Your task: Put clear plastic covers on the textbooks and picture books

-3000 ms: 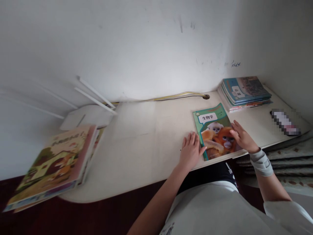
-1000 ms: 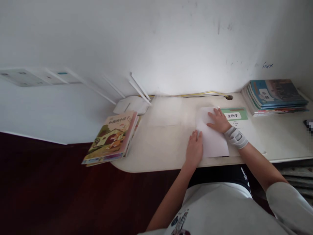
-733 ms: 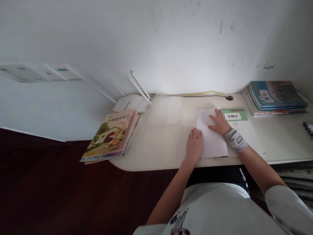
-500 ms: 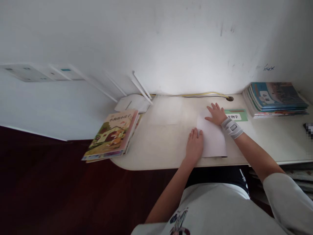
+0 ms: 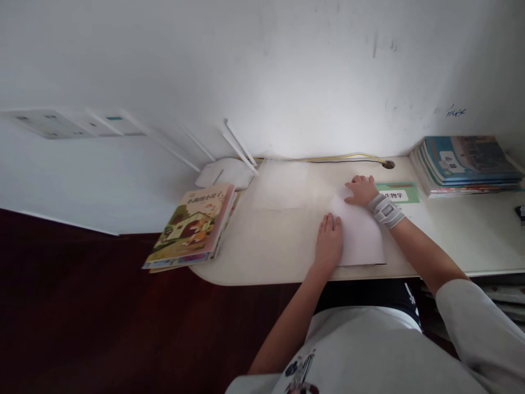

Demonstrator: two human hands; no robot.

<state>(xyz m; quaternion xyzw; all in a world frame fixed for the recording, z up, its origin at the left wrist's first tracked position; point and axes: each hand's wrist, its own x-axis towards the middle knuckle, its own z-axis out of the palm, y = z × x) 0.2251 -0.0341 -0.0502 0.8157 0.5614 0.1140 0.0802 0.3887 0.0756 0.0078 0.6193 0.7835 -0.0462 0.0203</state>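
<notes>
At the upper left of the frame, pale wall plates (image 5: 53, 123) sit above the dark red floor (image 5: 82, 317). Next, left of centre, a stack of picture books (image 5: 192, 225) overhangs the rounded left end of the white table (image 5: 262, 246), its top cover showing a house. Just behind it lies a flat white router (image 5: 223, 173) with slender rods rising around it. From there a yellow cable (image 5: 348, 156) and a black one run along the wall to a round cable hole (image 5: 388, 164).

Right of centre near the table's front edge lies an opened biology textbook (image 5: 363, 236), a white page on its left and a green-banded title page on its right. The left hand (image 5: 329, 239) rests open and flat at the white page's left edge. The right hand (image 5: 362, 191), in a grey wrist brace (image 5: 386, 210), lies over that page's top, fingers parted and slightly bent. At the right, a stack of textbooks (image 5: 467, 164) stands by the wall; a dark object (image 5: 518, 213) is cut off at the frame's edge.
</notes>
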